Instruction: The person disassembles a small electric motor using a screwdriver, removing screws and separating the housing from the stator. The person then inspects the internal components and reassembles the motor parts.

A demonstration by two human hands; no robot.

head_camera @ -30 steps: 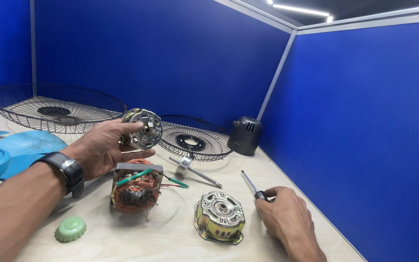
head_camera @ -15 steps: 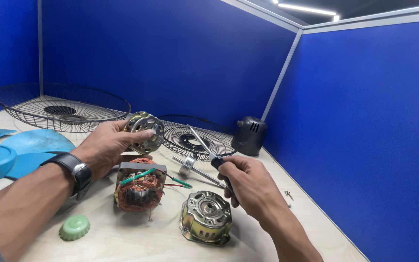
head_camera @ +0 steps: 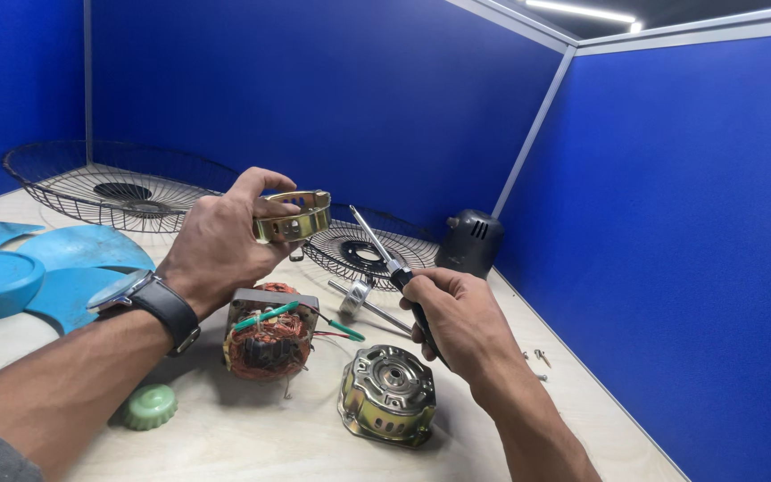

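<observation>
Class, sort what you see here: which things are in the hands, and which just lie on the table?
In hand:
left hand: metal motor cover
right hand: screwdriver

Lying about:
copper-wound motor core
second metal cover
green cap
blue fan blade
wire guards
screws

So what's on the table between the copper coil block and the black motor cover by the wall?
In the head view, a metal shaft with a small round piece on it lies between the copper coil block and the black motor cover.
</observation>
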